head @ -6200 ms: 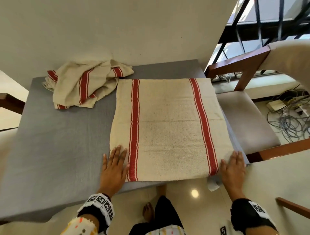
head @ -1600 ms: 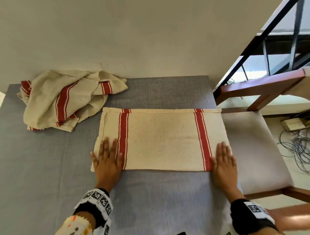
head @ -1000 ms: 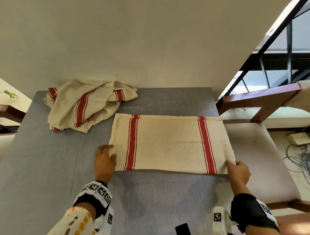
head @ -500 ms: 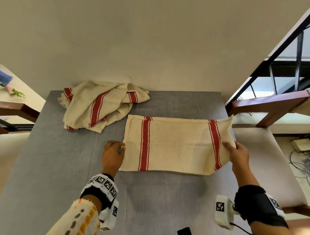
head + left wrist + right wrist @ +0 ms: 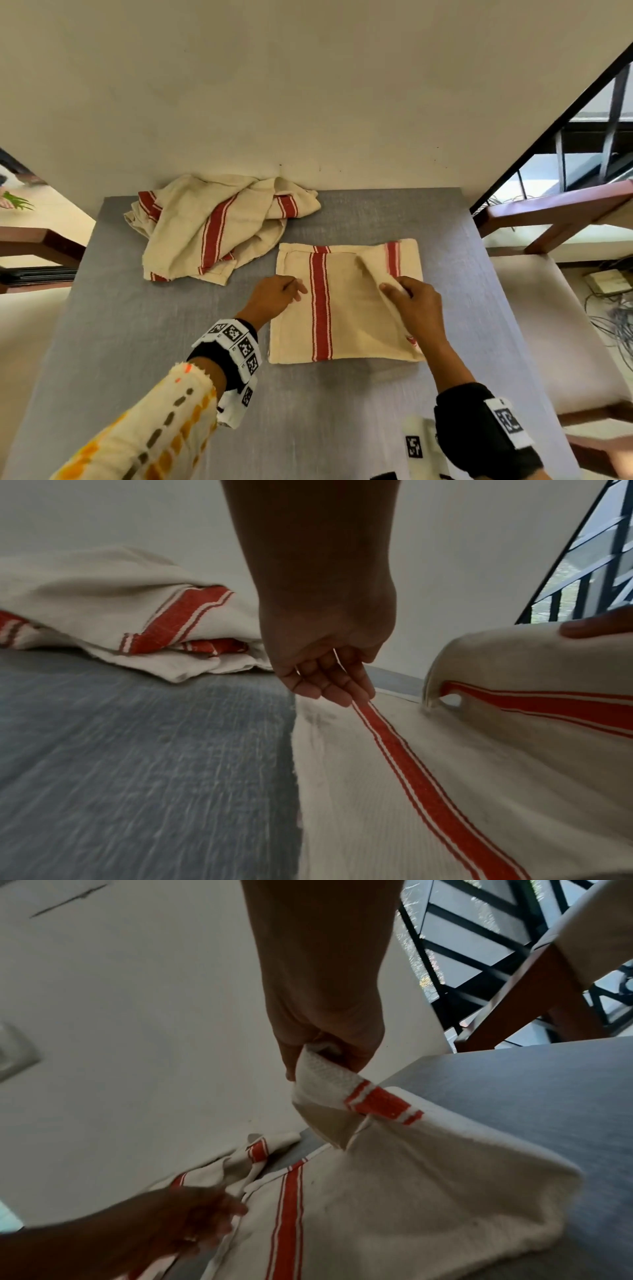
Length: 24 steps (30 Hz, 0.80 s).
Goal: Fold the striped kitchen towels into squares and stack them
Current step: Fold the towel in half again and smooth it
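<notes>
A cream towel with red stripes (image 5: pixel 342 318) lies folded into a strip on the grey table (image 5: pixel 154 342). My right hand (image 5: pixel 397 289) pinches its right end, lifted and carried left over the lower layer; the right wrist view shows the pinched corner (image 5: pixel 329 1085) held above the cloth (image 5: pixel 411 1191). My left hand (image 5: pixel 294 291) rests its fingertips (image 5: pixel 329 691) on the towel's left part (image 5: pixel 394 791), beside the red stripe, and holds nothing. A second striped towel (image 5: pixel 212 226) lies crumpled at the table's back left, also seen in the left wrist view (image 5: pixel 120 610).
A plain wall rises right behind the table. A wooden chair with a pale seat (image 5: pixel 548 325) stands against the table's right side, with cables on the floor (image 5: pixel 613 315) beyond it. Bare grey tabletop lies in front of and left of the towel.
My right hand has lifted the towel's right end and swung it left over the lower layer. My left hand has slid from the left edge onto the cloth.
</notes>
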Tool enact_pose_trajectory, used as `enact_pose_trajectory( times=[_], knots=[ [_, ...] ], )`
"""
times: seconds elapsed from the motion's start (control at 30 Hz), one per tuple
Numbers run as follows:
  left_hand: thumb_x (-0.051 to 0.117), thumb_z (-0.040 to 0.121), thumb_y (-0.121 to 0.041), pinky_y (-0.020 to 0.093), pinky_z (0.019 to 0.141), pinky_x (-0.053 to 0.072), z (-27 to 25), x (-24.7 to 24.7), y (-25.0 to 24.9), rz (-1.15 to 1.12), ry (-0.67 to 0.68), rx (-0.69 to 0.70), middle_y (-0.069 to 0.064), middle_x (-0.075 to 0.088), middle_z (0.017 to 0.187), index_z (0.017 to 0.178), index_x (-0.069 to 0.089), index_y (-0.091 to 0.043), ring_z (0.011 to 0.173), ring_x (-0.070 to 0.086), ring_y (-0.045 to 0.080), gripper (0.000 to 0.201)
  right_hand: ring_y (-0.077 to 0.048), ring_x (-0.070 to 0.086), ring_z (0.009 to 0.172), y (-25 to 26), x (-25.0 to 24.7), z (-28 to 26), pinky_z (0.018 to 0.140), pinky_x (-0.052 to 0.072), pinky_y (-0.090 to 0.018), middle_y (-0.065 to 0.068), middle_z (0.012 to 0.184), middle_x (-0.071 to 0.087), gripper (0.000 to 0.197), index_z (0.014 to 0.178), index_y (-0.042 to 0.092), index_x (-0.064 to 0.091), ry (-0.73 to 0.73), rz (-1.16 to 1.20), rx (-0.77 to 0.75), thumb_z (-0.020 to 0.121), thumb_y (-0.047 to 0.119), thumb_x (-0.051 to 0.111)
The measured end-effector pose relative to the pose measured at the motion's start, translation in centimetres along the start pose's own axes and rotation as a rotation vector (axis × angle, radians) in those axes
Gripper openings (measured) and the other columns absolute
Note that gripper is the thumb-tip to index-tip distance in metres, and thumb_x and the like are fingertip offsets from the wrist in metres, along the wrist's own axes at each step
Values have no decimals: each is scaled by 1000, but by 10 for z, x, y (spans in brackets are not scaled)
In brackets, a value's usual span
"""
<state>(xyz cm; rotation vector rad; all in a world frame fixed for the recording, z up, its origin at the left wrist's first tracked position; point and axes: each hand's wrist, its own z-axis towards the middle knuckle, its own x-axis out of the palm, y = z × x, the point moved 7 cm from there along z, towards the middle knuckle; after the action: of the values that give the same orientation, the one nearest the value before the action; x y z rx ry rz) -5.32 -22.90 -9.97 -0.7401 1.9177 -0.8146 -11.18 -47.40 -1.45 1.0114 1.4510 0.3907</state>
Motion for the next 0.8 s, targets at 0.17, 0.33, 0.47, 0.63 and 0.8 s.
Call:
enact_pose_trajectory(
  times=[0.17, 0.33, 0.47, 0.63, 0.8],
  knots=[
    [17, 100, -38, 13, 60, 44, 4, 32, -27, -173, 327, -121, 7, 65, 84, 104, 66, -1, 59, 60, 1, 62, -17, 58, 73, 17, 30, -12, 60, 38, -11, -6, 80, 66, 16, 84, 7, 66, 71, -29, -13, 85, 23, 63],
    [13, 97, -47, 25, 74, 43, 11, 45, -39, -456, 380, -241, 9, 66, 92, 100, 57, -13, 72, 62, 14, 56, -10, 52, 74, 27, 42, -20, 66, 40, -11, 1, 84, 60, 18, 95, 7, 66, 119, -44, -37, 85, 21, 63],
    [41, 97, -27, 19, 66, 50, 31, 24, -40, -609, 158, -130, 3, 61, 91, 113, 53, -11, 73, 60, 9, 25, -5, 52, 74, 29, 54, -28, 67, 41, -10, 6, 85, 58, 19, 98, 9, 66, 160, -43, -47, 83, 21, 65],
    [53, 89, -2, 19, 64, 52, 49, -6, -23, -531, -53, -72, 16, 61, 103, 120, 51, -1, 91, 58, 23, 31, -8, 58, 79, 27, 77, -39, 71, 43, -11, 7, 86, 61, 21, 98, 12, 66, 226, -15, -52, 80, 22, 69],
    [59, 85, -3, 39, 91, 48, 56, -18, -7, -317, -134, -46, 22, 64, 108, 117, 54, -1, 94, 60, 25, 33, -1, 54, 75, 22, 107, -48, 67, 40, -7, 9, 86, 59, 20, 98, 17, 64, 266, -11, -35, 80, 21, 69]
  ],
)
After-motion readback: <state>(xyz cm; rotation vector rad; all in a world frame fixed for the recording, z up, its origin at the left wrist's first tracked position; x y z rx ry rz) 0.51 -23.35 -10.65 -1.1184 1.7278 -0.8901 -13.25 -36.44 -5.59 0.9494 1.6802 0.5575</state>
